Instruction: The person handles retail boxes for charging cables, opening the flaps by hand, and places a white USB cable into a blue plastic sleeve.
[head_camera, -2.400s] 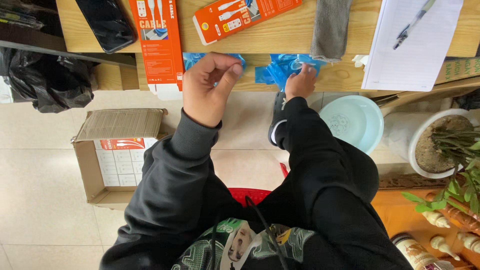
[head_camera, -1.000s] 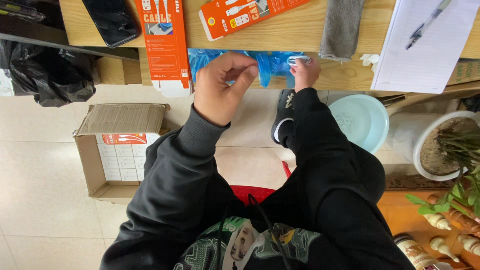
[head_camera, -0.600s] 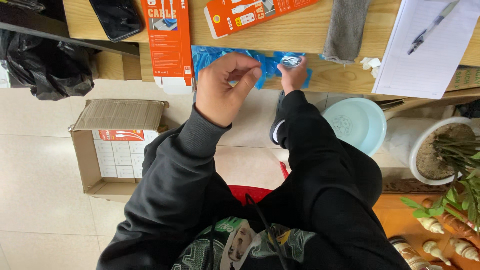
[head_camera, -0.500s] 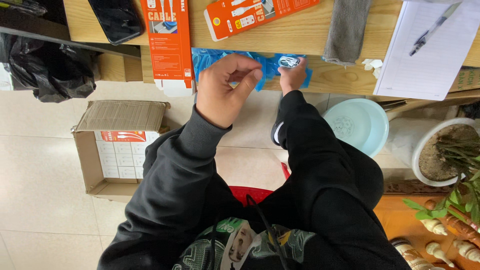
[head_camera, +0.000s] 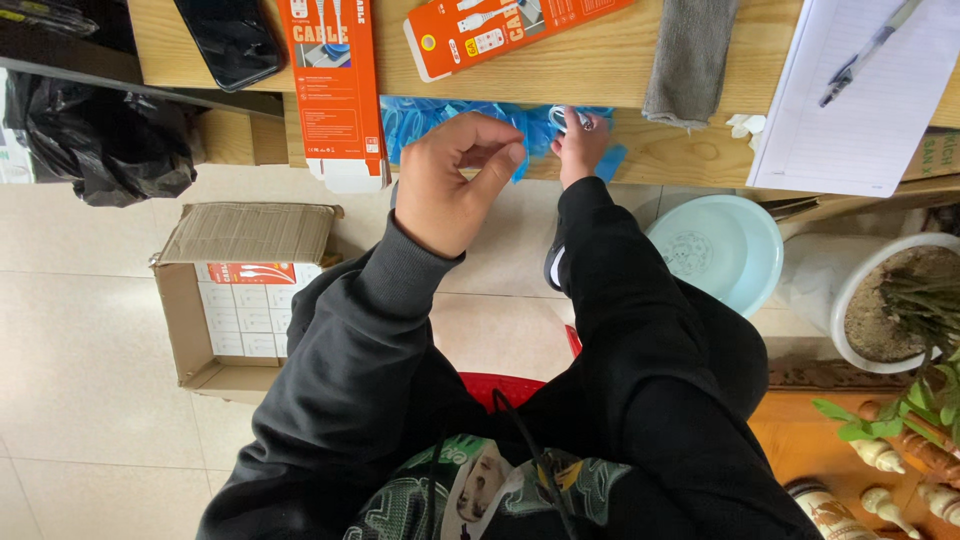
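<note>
A pile of blue plastic bags (head_camera: 425, 120) lies on the lower wooden shelf (head_camera: 680, 155). My left hand (head_camera: 450, 185) hovers at the pile's near edge, thumb and fingers curled into a pinch; whether it grips a bag is unclear. My right hand (head_camera: 580, 148) rests on the right end of the pile, its fingers closed on a small white coiled cable (head_camera: 566, 117). An orange cable box (head_camera: 335, 90) stands just left of my left hand, hanging over the shelf's edge.
On the wooden desk top (head_camera: 600, 60) lie a black phone (head_camera: 230, 40), a second orange box (head_camera: 500, 30), a grey cloth (head_camera: 690, 55) and a notepad with a pen (head_camera: 870, 90). On the floor are an open carton (head_camera: 240, 290), a black bag (head_camera: 110, 145), a pale green basin (head_camera: 715, 250) and a potted plant (head_camera: 900, 300).
Both hands have moved forward from the shelf's edge onto the blue bags. The right hand now has the white cable under its fingers. The left hand's pinch has loosened a little.
</note>
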